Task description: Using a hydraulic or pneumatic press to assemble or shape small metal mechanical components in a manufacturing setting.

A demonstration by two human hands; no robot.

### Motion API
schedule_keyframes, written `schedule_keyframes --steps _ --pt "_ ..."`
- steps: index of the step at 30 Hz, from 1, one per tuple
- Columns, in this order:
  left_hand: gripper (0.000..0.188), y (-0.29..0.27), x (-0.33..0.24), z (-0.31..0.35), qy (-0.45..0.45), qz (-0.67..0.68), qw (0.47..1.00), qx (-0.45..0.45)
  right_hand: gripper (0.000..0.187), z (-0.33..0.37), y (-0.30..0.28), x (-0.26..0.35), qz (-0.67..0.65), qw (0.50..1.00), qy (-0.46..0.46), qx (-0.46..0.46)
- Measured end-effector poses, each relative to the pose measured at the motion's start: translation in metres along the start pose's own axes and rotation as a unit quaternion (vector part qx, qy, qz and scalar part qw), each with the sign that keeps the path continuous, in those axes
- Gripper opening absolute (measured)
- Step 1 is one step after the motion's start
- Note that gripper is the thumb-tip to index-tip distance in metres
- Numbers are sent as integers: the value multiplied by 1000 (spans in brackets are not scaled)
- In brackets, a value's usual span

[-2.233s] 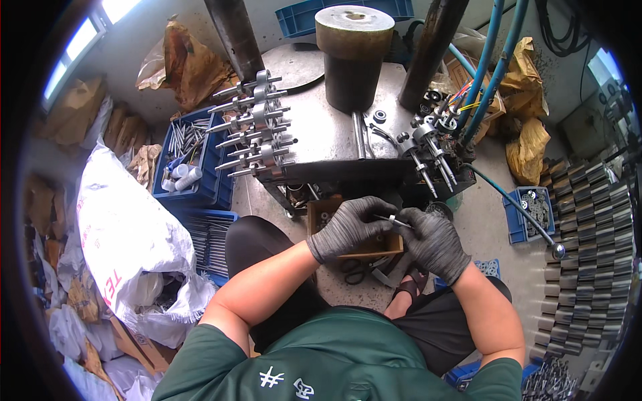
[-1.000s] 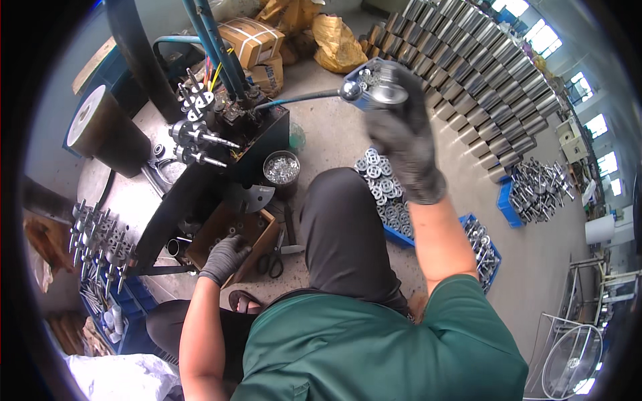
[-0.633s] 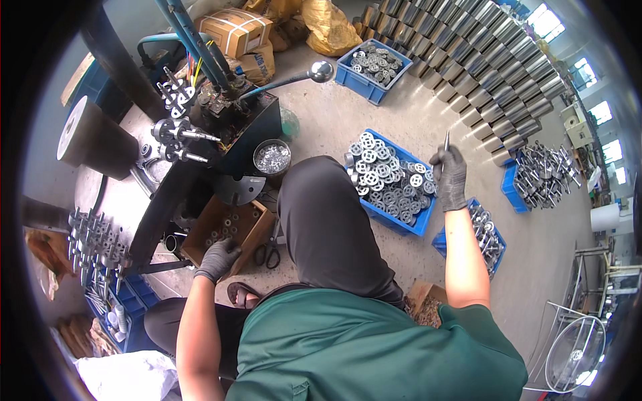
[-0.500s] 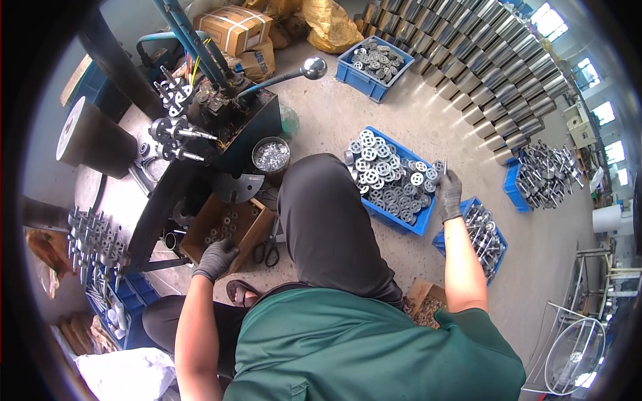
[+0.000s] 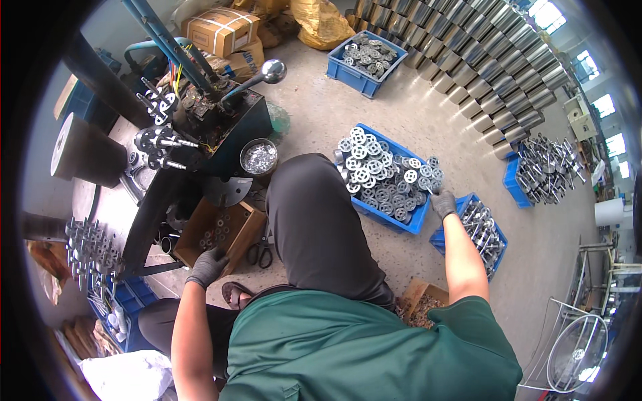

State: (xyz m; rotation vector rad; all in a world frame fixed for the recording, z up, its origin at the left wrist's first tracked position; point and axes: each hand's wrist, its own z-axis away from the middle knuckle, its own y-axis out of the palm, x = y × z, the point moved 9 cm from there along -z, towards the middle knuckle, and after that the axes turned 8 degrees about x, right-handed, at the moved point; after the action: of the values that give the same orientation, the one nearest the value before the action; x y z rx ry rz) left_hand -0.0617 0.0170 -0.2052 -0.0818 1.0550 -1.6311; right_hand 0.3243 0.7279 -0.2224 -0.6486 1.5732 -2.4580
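Observation:
My left hand (image 5: 208, 266), in a grey glove, is at the near edge of a wooden box (image 5: 239, 244) with small metal rings (image 5: 215, 235) lying inside. Its fingers look curled, and what they hold, if anything, is hidden. By the right corner of a blue bin (image 5: 416, 224) is my gloved right hand (image 5: 443, 203). It is closed on a thin metal rod (image 5: 429, 190), which shows only as a small bright piece pointing at the bin. Round spoked metal discs (image 5: 372, 164) are heaped in that bin.
Right of it stands a blue bin of metal shafts (image 5: 480, 228); another shaft bin (image 5: 550, 170) is farther right. Shiny cylinders (image 5: 461, 63) are stacked behind. A machine with a ball-ended lever (image 5: 273, 71) and a bowl of metal bits (image 5: 258, 158) stand left. Scissors (image 5: 261, 252) lie by the box.
My right hand has turned, and the rod that stuck upward now points left at the discs. My left hand has shifted slightly down and left along with the view.

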Motion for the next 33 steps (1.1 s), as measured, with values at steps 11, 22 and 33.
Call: schedule_keyframes --steps 11,22,33 --pt "41 7 12 -1 -6 25 1000 -7 38 -31 -21 65 183 975 -50 116" --pt "44 5 7 -4 -15 2 1000 -2 30 -38 79 164 514 794 -259 197" --pt "45 0 4 1 -4 3 1000 -18 28 -5 187 145 810 449 -319 202"
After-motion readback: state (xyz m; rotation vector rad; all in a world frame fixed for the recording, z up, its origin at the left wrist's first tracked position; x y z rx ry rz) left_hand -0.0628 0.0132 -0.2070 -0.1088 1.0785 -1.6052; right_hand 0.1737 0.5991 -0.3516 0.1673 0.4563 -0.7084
